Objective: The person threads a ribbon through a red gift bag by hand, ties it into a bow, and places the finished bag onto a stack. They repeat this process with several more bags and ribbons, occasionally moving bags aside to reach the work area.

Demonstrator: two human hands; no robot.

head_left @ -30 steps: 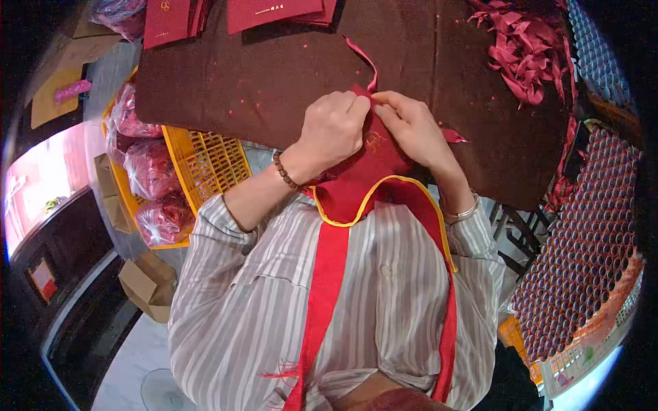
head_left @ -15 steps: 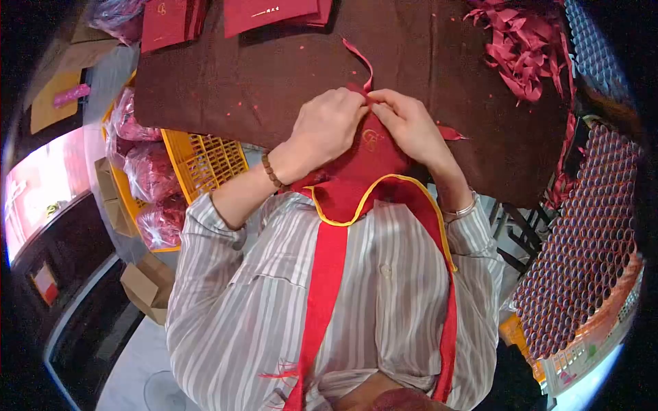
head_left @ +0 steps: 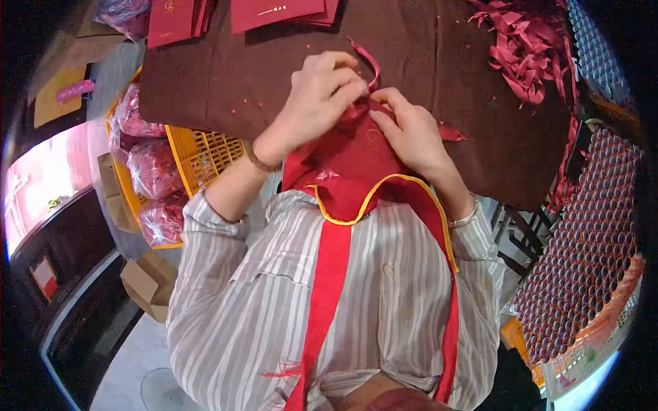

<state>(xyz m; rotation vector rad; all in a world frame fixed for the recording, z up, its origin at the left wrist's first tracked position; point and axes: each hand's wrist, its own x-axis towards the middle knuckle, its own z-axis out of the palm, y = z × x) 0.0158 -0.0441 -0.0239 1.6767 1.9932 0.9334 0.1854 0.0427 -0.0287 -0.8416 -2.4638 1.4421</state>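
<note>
A dark red piece with a gold emblem (head_left: 372,140), perhaps a card or pouch, lies at the table's near edge. My right hand (head_left: 413,135) pinches its upper edge between thumb and fingers. Above its upper left side, my left hand (head_left: 322,94) is raised with curled fingers, slightly blurred; what its fingertips hold is hidden. A narrow red ribbon (head_left: 370,63) curves up from between the hands, and a pointed red ribbon end (head_left: 452,133) sticks out beyond my right hand.
Red printed folders (head_left: 277,12) lie at the table's far edge. Cut red ribbons (head_left: 528,58) are heaped at the back right. To the left, a yellow crate (head_left: 205,161) holds bagged red items (head_left: 154,168). Rows of small round objects (head_left: 582,246) stand at the right.
My left hand has lifted up and left, away from the fingertips of my right hand, and its fingers are more curled. My right hand stays at the red piece. The view has shifted slightly.
</note>
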